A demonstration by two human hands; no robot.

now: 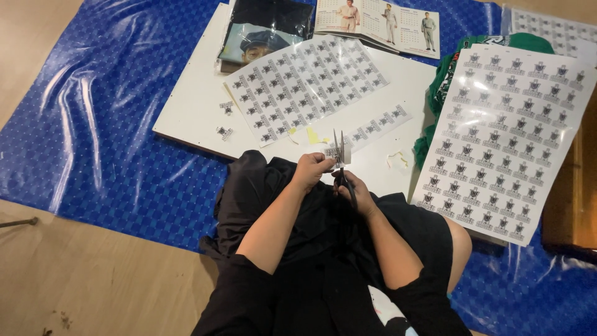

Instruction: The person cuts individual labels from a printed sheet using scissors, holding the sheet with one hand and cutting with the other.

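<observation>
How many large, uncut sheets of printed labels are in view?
3: one sheet on the white board, one at right over green cloth, one partly cut off top right. Others may be hidden.

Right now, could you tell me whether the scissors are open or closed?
Open: the scissors in the right hand show two blades parted in a narrow V beside the small printed piece held by the left hand.
</observation>
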